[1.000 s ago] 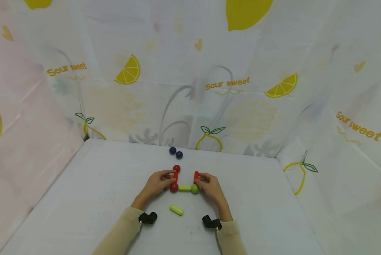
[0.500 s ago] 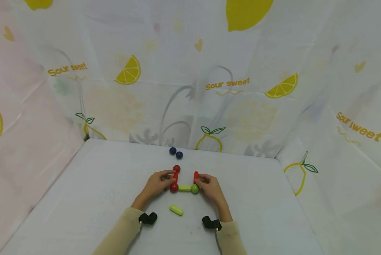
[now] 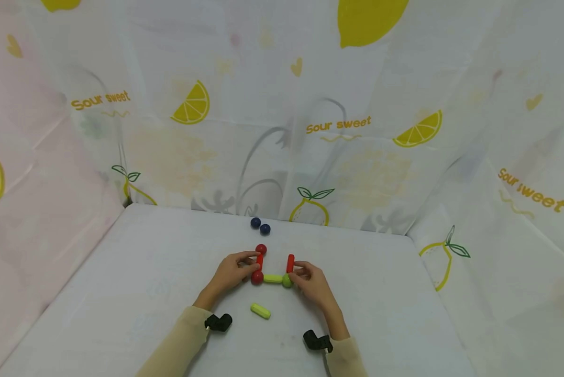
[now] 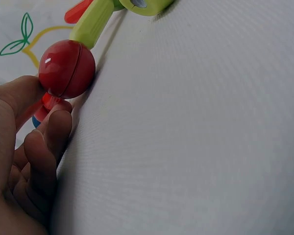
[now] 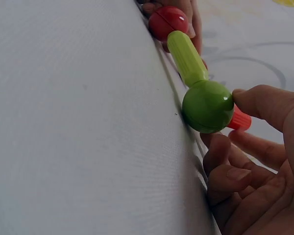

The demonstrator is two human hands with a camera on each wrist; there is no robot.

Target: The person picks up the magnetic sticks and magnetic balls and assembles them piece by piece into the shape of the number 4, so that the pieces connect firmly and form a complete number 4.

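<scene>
Two red balls [image 3: 257, 277] are joined by a red rod [image 3: 260, 261], which my left hand [image 3: 232, 272] pinches with thumb and fingers, the thumb beside the nearer ball in the left wrist view. From that ball a yellow-green rod [image 3: 273, 279] runs right to a green ball [image 5: 208, 106]. A second red rod [image 3: 290, 263] points away from the green ball, its far end free. My right hand [image 3: 312, 283] holds the green ball near this joint: the thumb touches the ball, and the index finger lies by the red rod in the right wrist view.
A loose yellow-green rod [image 3: 260, 310] lies on the white table [image 3: 168, 246] between the forearms. Two dark blue balls [image 3: 260, 226] sit near the back edge, by the lemon-print cloth [image 3: 244, 157]. Black cameras [image 3: 219, 322] are strapped to both wrists.
My right hand has shifted slightly back toward me, its thumb sliding from the right red rod to the green ball. The left hand keeps its hold in place.
</scene>
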